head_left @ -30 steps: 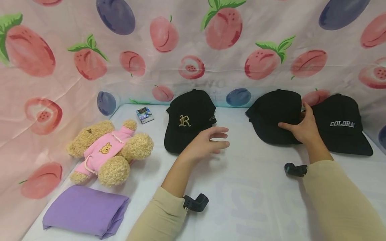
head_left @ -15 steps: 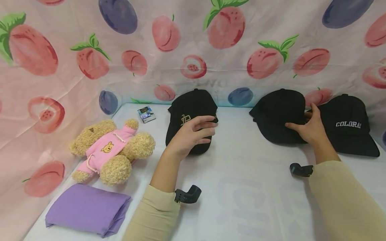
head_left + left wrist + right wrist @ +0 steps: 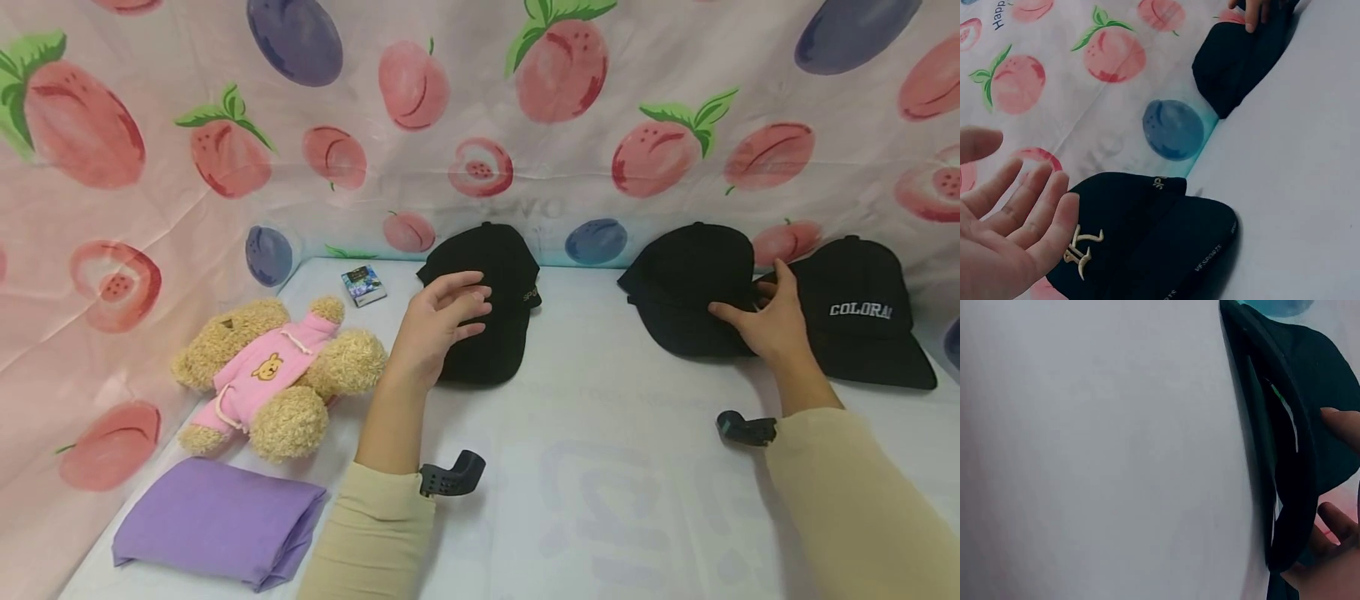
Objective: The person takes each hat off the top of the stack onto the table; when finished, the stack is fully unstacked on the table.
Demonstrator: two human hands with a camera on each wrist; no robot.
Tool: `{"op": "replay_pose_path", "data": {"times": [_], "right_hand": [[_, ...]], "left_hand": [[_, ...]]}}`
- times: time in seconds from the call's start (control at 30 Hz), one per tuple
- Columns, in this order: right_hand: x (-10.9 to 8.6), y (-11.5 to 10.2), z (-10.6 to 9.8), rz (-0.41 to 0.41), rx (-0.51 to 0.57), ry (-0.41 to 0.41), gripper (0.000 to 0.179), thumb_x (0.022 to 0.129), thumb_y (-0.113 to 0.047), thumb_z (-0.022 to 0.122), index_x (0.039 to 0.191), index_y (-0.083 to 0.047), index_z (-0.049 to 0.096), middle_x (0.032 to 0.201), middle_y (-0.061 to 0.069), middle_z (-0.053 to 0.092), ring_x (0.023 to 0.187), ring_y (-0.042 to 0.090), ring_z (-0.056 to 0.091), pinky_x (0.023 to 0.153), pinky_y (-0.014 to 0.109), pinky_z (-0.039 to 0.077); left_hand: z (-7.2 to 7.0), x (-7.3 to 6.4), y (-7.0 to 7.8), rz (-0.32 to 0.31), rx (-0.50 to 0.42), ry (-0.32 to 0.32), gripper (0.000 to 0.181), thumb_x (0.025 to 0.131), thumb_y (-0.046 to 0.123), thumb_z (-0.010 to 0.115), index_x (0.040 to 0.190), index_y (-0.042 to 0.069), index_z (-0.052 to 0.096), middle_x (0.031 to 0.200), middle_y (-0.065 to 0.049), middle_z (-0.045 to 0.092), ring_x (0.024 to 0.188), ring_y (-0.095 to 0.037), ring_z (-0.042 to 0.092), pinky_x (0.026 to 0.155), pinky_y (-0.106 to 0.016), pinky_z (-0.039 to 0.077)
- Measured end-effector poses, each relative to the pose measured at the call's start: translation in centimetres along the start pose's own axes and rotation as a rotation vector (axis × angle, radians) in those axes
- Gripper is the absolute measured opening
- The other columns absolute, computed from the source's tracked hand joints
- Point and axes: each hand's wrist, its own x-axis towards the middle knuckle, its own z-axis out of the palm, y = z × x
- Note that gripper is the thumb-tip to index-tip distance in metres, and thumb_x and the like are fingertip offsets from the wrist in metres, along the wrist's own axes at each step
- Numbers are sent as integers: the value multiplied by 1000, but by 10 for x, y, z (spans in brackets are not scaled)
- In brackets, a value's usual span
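Note:
My left hand (image 3: 429, 327) hovers with loosely bent, spread fingers over the left side of a black baseball cap (image 3: 498, 258), hiding its front emblem in the head view. In the left wrist view the gold embroidered letter (image 3: 1080, 251) shows beside the fingertips. My right hand (image 3: 774, 321) holds the right side of a second, plain-looking black cap (image 3: 690, 271), thumb across its front and fingers at its side. The right wrist view shows the opening under this cap's brim (image 3: 1297, 506). Beside that hand sits a third black cap (image 3: 855, 279), lettered in white.
On the left lies a teddy bear (image 3: 273, 375) in a pink hoodie, with a folded purple cloth (image 3: 217, 521) in front of it. A small blue-patterned box (image 3: 363, 285) lies near the fruit-print curtain (image 3: 555, 158) that backs the white table (image 3: 600, 433).
My left hand has moved left across the first cap, from its right side to its left, covering the gold letter. The right hand stays at the second cap; the caps keep their places.

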Motion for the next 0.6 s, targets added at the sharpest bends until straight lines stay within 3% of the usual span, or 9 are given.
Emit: {"op": "replay_pose_path", "data": {"times": [0.33,0.6], "right_hand": [[-6,-14,7,1,19,105,100,97,-39,64,166,-10,-2,164,31,22,149,51,29,122,61,25],[-17,-28,21,39,95,220,91,96,-33,66,167,-18,11,163,22,24,149,38,33,124,49,29]], "left_hand": [[-2,3,-3,2,20,131,40,100,10,63,140,3,59,136,-24,62,124,-38,60,105,-48,53],[-4,4,-4,-16,16,147,46,100,9,63,145,3,55,140,-25,59,131,-39,57,107,-50,51]]}}
